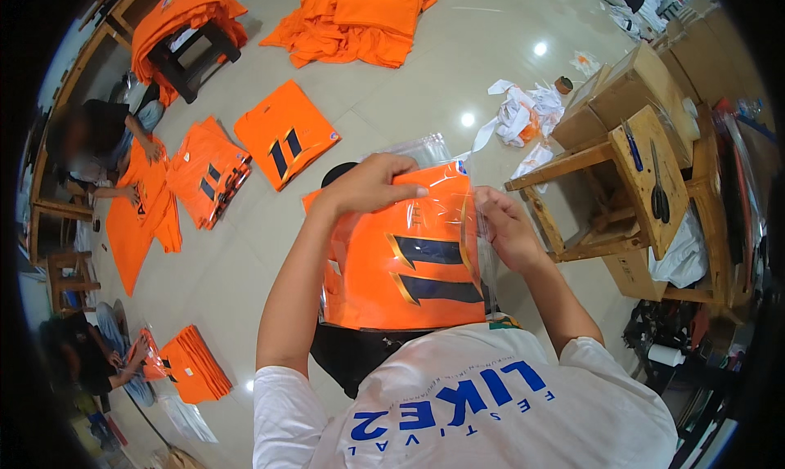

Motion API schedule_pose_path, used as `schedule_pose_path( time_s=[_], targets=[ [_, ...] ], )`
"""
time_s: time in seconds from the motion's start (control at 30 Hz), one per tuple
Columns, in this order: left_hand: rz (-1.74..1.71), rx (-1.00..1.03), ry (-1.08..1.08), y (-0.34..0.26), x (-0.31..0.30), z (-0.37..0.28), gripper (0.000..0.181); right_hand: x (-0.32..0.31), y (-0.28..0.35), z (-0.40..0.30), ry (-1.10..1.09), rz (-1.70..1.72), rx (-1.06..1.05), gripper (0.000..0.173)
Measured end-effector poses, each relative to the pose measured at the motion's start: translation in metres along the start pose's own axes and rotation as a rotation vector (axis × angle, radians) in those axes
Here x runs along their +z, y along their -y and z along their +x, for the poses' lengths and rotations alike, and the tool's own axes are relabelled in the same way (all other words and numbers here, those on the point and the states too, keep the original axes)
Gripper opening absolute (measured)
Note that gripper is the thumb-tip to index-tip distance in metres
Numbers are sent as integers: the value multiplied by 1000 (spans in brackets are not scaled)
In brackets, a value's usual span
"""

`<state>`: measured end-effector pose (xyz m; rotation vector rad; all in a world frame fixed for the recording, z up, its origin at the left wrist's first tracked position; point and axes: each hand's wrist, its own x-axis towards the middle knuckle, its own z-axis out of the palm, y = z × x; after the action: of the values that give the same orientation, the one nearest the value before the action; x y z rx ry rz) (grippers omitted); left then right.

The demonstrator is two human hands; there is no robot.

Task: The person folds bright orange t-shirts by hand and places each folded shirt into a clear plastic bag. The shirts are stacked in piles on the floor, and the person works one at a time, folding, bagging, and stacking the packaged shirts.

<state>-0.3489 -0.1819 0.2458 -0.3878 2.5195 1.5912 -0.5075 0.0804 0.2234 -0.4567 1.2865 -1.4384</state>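
Observation:
On my lap lies a folded orange jersey (368, 285) with dark, gold-edged digits, partly or wholly inside a clear plastic bag (489, 266). My left hand (377, 184) grips its far edge, thumb flat on top and fingers at the upper rim. At the right side of the bundle, my right hand (506, 227) pinches the clear plastic edge between thumb and fingers. More clear plastic bags (423, 150) show just beyond my left hand. Whether the left fingers sit inside or outside the plastic is hard to see.
Folded jerseys (286, 136) and bagged jerseys (208, 171) lie on the tiled floor. Two people (92, 131) handle orange jerseys at left. A wooden stool (650, 181) carries scissors (659, 193) and a blue cutter (632, 147). Cardboard boxes (638, 89) stand behind it, near crumpled white scraps (518, 116).

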Motion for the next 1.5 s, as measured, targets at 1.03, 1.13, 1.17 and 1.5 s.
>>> schedule_pose_path(
  time_s=[1.03,1.13,1.17,1.5],
  targets=[
    [-1035,-371,-906,133,99,-118,48,23,-5,170,-178,-582,-330,52],
    [-1112,-480,-776,108,139,-148,50,7,-46,130,-284,-613,-182,56],
    [-1055,-447,-775,100,150,-153,48,1,-50,111,-248,-683,-189,57],
    [-1101,-427,-1012,84,195,-165,29,19,-89,17,-378,-869,-458,32]
  ],
)
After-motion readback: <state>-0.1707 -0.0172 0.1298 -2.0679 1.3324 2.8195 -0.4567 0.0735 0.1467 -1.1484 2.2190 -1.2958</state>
